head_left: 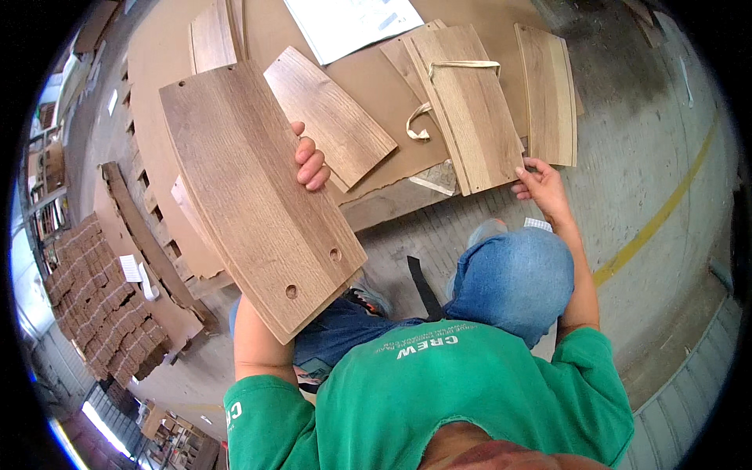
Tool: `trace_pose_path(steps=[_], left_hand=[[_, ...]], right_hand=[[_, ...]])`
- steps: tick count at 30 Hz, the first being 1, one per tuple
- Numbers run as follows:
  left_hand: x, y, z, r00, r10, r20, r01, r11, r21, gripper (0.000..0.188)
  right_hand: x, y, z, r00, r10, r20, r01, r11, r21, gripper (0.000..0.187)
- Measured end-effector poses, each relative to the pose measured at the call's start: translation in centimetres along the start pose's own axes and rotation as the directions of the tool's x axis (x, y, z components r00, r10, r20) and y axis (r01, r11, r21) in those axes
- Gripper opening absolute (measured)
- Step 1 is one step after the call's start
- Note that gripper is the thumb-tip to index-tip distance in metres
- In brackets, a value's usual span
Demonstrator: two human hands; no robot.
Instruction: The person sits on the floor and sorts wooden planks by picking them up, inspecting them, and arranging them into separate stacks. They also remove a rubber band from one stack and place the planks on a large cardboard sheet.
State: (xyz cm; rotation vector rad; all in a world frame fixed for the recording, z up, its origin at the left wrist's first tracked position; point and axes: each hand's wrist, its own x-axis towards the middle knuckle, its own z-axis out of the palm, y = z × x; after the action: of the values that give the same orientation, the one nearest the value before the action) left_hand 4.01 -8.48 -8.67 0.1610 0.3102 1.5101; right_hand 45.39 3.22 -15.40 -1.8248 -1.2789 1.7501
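Observation:
My left hand (312, 160) is closed on the edge of a wood-grain panel (251, 188), held tilted up off the surface. Two round holes show near the panel's lower end and small notches at its upper corners; most of my palm is hidden behind it. To the right, my right hand (542, 188) pinches the lower right corner of another wood-grain panel (474, 110). That panel lies partly over the cardboard's edge, with a pale strap (466, 64) across its upper part. A loose strap end curls beside it.
More panels lie on the cardboard sheet (266, 23): one in the middle (333, 117), one at the far left (213, 39) and one at the right (548, 94). A printed sheet (352, 27) lies at the back. Stacked brown cardboard (102, 298) stands left; a yellow line (658, 215) crosses the floor.

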Motion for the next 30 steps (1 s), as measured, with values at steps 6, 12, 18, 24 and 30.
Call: trace_pose_path(steps=[6,12,18,24,30], left_hand=[[0.6,0.4,-0.6,0.986,-0.113,0.126,0.114,0.993,0.002,0.059],[0.9,-0.2,-1.1,0.96,-0.094,0.264,0.103,0.994,-0.021,0.057],[1.5,0.8,-2.6,0.927,-0.155,0.343,0.156,0.987,0.024,0.056],[1.7,0.9,-2.4,0.922,-0.151,0.358,0.16,0.987,0.003,0.058],[1.4,0.8,-2.7,0.93,-0.14,0.339,0.146,0.989,0.009,0.062]], right_hand=[[-0.6,1.2,-0.5,0.994,0.053,-0.093,-0.019,0.942,0.336,0.02],[-1.8,-1.0,-1.3,0.997,0.052,-0.064,-0.015,0.876,0.483,0.018],[-2.8,-3.3,-1.8,0.997,-0.063,0.053,0.029,0.867,0.497,0.014],[-3.6,-4.7,-1.6,0.993,-0.099,0.061,0.054,0.862,0.505,0.013],[-3.8,-4.9,-1.6,0.989,-0.133,0.058,0.09,0.874,0.477,0.014]])
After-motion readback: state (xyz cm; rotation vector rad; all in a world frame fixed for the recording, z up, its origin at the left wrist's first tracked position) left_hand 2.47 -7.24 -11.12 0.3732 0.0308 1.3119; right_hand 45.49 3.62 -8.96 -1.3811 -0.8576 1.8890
